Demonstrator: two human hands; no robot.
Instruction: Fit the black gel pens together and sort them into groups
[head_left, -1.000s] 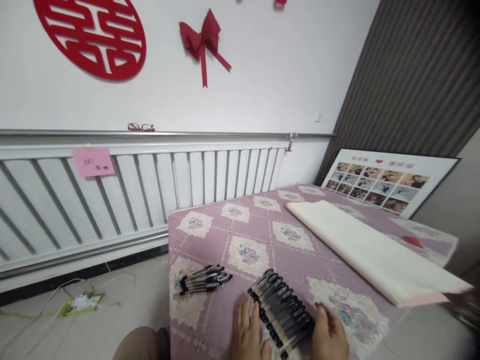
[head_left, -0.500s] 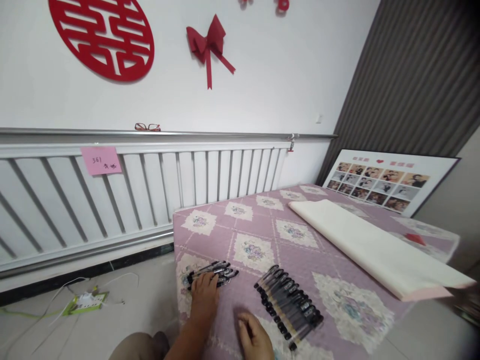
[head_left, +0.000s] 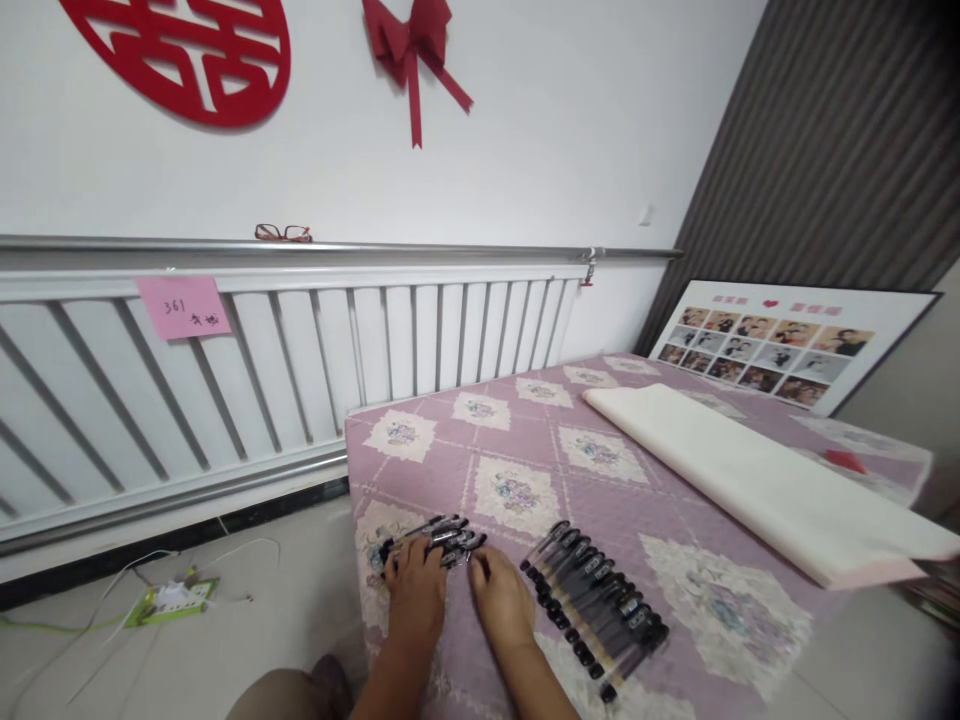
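My left hand (head_left: 416, 588) lies over a loose bunch of black-capped gel pens (head_left: 452, 536) near the left side of the bed, its bent fingers closed on the pens. At the bunch's right end is my right hand (head_left: 504, 597), thumb and forefinger pinched at the tip of one pen; the fingertips are partly hidden. To the right of it, a neat slanting row of similar gel pens (head_left: 596, 600), clear-barrelled with black ends, lies side by side on the cloth.
A purple floral bedspread (head_left: 442, 470) covers the surface. A long folded cream sheet (head_left: 720, 470) lies at right, with a photo board (head_left: 757, 345) behind it. Beyond the left edge stand a white radiator (head_left: 315, 360) and, on the floor, a power strip (head_left: 176, 603) with loose cables.
My right hand has moved forward and left to the end of the loose pens. My left hand stays on the bunch. The view has tilted slightly downward.
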